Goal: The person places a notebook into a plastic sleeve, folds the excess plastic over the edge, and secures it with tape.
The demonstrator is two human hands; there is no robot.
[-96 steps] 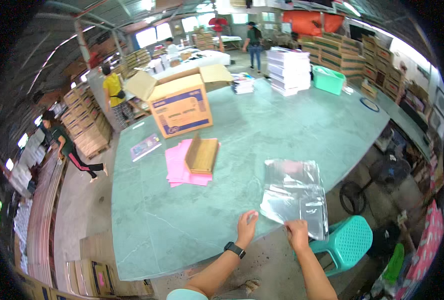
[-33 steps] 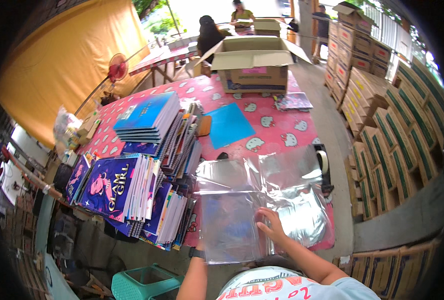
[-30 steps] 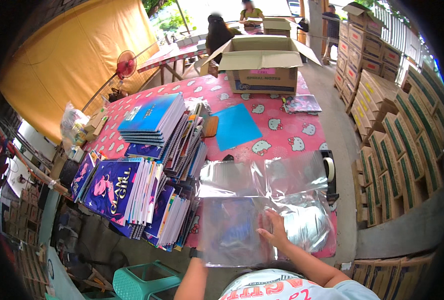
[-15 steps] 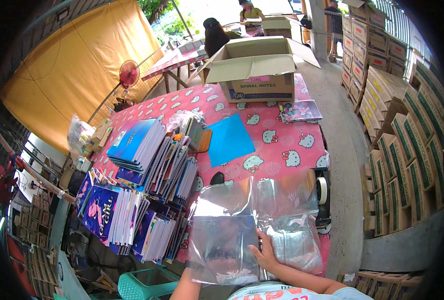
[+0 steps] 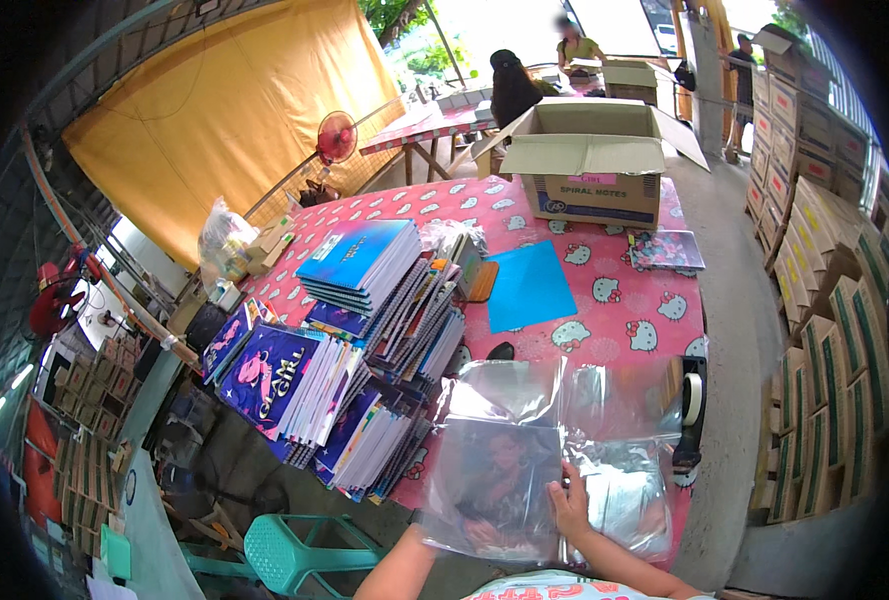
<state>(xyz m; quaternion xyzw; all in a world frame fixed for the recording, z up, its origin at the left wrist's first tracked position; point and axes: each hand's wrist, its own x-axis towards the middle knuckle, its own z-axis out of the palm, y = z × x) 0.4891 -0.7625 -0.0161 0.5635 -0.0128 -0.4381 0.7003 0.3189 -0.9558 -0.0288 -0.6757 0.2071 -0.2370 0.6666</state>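
A clear plastic sleeve (image 5: 495,480) lies in front of me at the table's near edge, with a dark rectangular panel showing in its lower part; glare blurs the picture on it. The sleeve's lower left corner covers my left hand (image 5: 422,540), so its fingers are hidden. My right hand (image 5: 571,508) rests at the sleeve's right edge, fingers stretched forward and thumb over that edge. Right beside it lies a stack of clear plastic sleeves (image 5: 625,490). Several spiral notebooks (image 5: 270,375) with purple covers are piled to the left, and blue-covered notebooks (image 5: 360,255) stand behind them.
A tape dispenser (image 5: 692,410) sits at the table's right edge. Farther back are a blue sheet (image 5: 532,287), an open cardboard box (image 5: 590,190) and a small pile of printed covers (image 5: 667,250). A green plastic stool (image 5: 280,555) stands at lower left. Stacked cartons (image 5: 825,400) line the right side.
The whole view has swung left, so the table and its things sit farther right and lower. My right thumb has drawn nearer to its fingers at the sleeve's edge.
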